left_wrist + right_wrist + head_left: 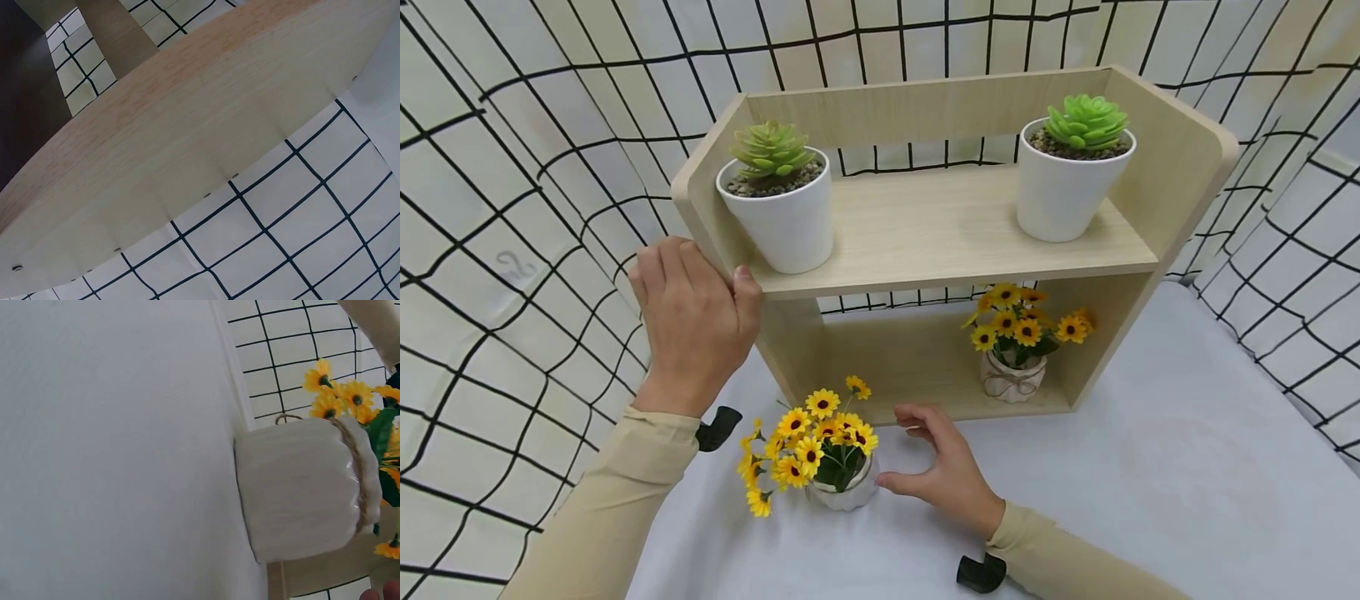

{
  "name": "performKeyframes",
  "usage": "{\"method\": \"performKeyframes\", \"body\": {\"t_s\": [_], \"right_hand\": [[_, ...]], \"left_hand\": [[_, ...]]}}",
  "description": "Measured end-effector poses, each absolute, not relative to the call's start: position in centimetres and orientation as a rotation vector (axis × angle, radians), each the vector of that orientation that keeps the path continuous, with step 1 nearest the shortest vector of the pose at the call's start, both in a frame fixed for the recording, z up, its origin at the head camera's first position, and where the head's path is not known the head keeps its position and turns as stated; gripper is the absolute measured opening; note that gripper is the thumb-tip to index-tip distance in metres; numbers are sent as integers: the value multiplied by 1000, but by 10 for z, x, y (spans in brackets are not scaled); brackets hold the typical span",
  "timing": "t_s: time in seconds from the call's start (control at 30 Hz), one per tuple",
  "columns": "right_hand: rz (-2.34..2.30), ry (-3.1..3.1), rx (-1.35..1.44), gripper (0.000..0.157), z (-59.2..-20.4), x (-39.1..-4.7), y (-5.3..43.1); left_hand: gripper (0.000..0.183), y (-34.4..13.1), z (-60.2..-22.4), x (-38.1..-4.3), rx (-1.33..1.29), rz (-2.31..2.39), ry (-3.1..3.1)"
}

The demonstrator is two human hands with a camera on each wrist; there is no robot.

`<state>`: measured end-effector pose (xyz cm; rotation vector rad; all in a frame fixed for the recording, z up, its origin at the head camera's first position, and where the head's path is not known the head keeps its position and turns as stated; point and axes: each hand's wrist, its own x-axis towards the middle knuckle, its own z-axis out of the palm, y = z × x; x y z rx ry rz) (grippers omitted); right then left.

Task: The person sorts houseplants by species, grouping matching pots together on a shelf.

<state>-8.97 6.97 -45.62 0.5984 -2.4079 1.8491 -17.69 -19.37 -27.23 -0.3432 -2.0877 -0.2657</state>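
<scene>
My left hand grips the left side panel of a light wooden two-tier shelf, its thumb at the front edge. That panel fills much of the left wrist view; the hand itself is out of sight there. On the white cloth, in front of the shelf's lower left, stands a white pot of yellow artificial sunflowers. My right hand is just right of this pot, thumb and fingers spread apart, with the thumb tip close to its side. The right wrist view shows the ribbed pot with twine round its rim.
On the upper tier stand two white pots with green succulents, one at the left and one at the right. A second sunflower pot sits at the lower tier's right end. Black wire grid surrounds the white-covered table.
</scene>
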Motion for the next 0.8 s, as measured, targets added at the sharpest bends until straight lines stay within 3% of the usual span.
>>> {"method": "performKeyframes", "body": {"t_s": [0.8], "right_hand": [[1891,-2593,661,91,-464,-96,33]], "left_hand": [[44,-193,-274,-179,-343,-271,-2058]]}}
